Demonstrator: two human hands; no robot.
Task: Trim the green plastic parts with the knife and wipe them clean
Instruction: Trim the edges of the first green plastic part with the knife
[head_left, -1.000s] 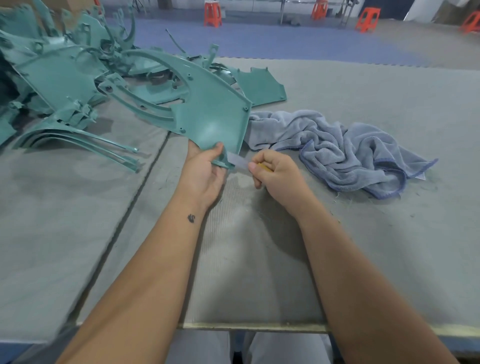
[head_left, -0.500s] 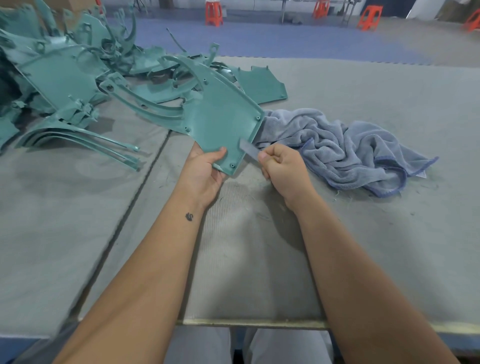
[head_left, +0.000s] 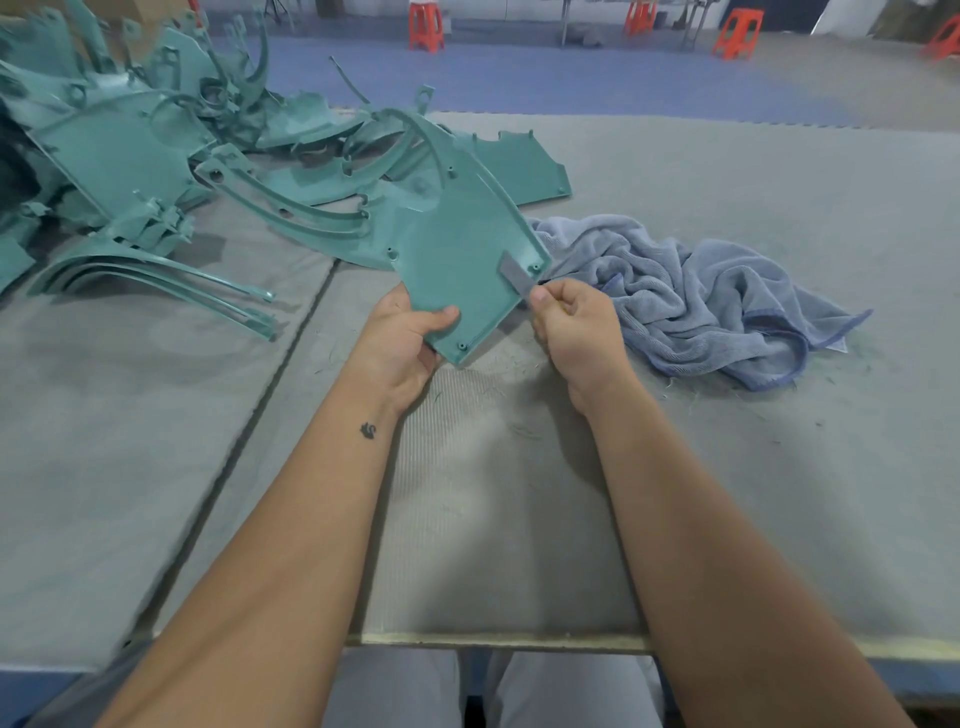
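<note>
**A:** How will that green panel (head_left: 457, 249) handle?

**B:** Light and stiff, I'd judge, a thin moulding that flexes at its long arms. Your left hand (head_left: 402, 343) grips its near corner above the table (head_left: 727, 467), thumb curled on top. That suits; stay near the edge you're trimming.

**A:** And the knife (head_left: 515, 274)?

**B:** Your right hand (head_left: 574, 332) pinches it, blade flat against the right edge (mind that left thumb). The towel (head_left: 701, 306) lies just beside.

**A:** Any markings?

**B:** None I can read.
</note>
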